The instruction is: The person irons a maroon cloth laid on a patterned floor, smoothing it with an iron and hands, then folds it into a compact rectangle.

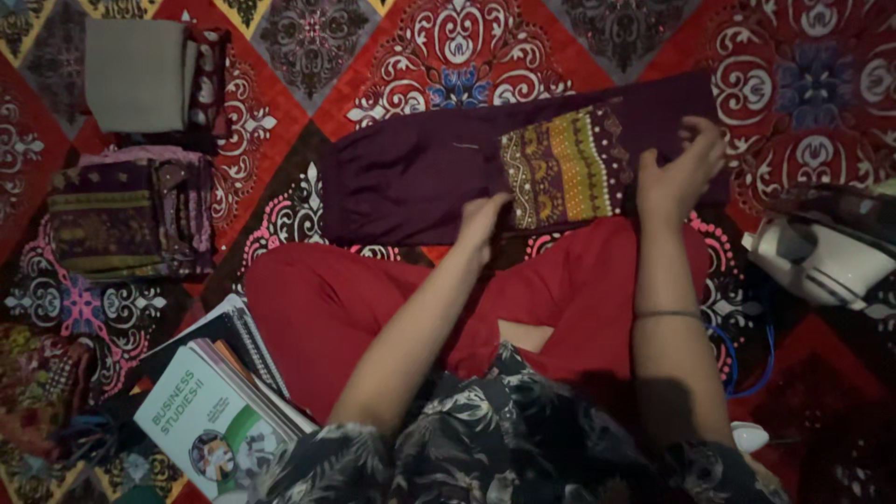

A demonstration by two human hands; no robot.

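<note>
On the patterned red quilt (pixel 821 84), my left hand (pixel 481 224) and right hand (pixel 686 177) pinch the maroon garment (pixel 411 173); edges should stay aligned, cloth taut.

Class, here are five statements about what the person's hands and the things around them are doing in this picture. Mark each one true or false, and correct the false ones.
1. Both hands rest on the dark purple garment. True: the left hand is at its lower edge, the right hand near its right end.
2. The garment has a patterned yellow band. True.
3. The white iron is held in the right hand. False: it lies apart, at the right edge of the patterned mat.
4. The books lie on top of the garment. False: they are at the lower left, beside the person's red-clad leg.
5. Folded cloths are stacked at the left. True.
</note>
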